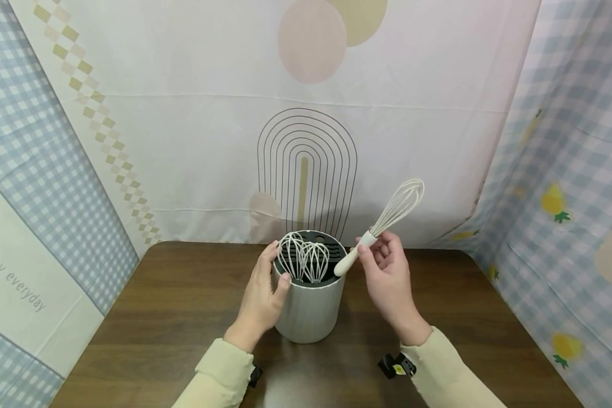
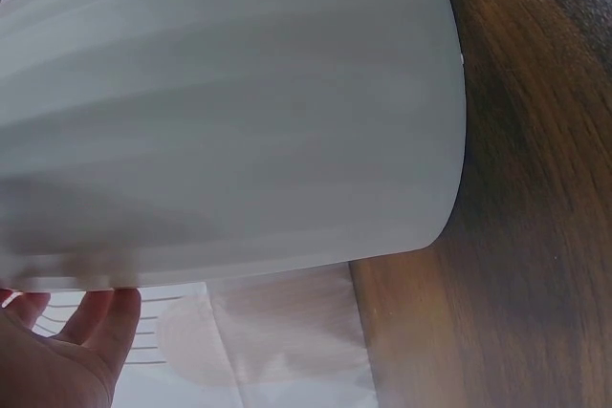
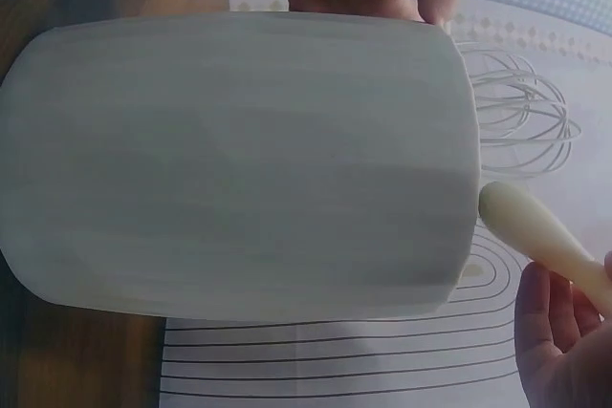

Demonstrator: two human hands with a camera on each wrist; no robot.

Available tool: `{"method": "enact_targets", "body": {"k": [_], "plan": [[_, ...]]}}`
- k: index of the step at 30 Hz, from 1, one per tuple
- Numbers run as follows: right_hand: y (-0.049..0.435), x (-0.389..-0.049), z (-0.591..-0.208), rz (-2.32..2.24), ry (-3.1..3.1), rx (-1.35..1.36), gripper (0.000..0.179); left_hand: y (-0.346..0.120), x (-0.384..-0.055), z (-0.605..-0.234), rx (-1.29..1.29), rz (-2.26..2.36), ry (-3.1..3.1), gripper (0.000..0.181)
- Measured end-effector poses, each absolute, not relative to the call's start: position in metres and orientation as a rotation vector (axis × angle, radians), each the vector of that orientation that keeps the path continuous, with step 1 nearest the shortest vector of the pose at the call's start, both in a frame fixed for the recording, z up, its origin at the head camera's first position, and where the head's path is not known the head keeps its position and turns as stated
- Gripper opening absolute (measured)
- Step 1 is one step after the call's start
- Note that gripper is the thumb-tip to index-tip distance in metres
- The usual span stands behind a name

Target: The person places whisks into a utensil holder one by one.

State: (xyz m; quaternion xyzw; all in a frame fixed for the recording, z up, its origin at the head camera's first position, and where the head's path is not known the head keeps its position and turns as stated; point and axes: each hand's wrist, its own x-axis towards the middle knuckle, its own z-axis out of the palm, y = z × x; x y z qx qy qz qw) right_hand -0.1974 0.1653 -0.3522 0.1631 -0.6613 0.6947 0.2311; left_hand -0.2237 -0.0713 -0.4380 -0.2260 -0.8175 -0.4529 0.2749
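Note:
A light grey ribbed utensil holder (image 1: 310, 314) with a black slotted top stands on the table. Two whisks, one at the left (image 1: 290, 254) and one beside it (image 1: 316, 262), stick up from it, wire heads uppermost and handles hidden inside. My left hand (image 1: 263, 296) grips the holder's left side near the rim, thumb at the front. In my right hand (image 1: 387, 277), a third whisk (image 1: 399, 205) is pinched near the top of its cream handle. It tilts, wire head up to the right, with the handle's end by the holder's right rim.
The dark wooden table (image 1: 183, 317) extends around the holder. Behind it hangs a pale printed cloth (image 1: 194, 153), and checked cloths hang at the left (image 1: 25, 153) and right (image 1: 545, 272). Small black devices sit at both wrists.

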Motion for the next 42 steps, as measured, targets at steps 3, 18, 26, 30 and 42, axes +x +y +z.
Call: {"method": "enact_targets", "body": {"k": [3,18,26,30,42], "plan": [[0.164,-0.198,-0.353,1.885,-1.836,0.46,0.037,-0.071,-0.224,-0.438,-0.608,-1.214,-2.196,0.059],[0.145,-0.182,-0.333,1.543,-2.268,0.476,0.033,-0.072,-0.224,-0.438,-0.606,-1.212,-2.189,0.059],[0.142,-0.18,-0.333,1.465,-2.33,0.468,0.031,-0.072,-0.224,-0.438,-0.606,-1.208,-2.199,0.06],[0.142,-0.18,-0.332,1.428,-2.344,0.464,0.031,-0.072,-0.225,-0.437,-0.608,-1.214,-2.2,0.06],[0.144,-0.182,-0.339,1.469,-2.292,0.572,0.058,-0.072,-0.224,-0.439,-0.597,-1.214,-2.22,0.059]]}}
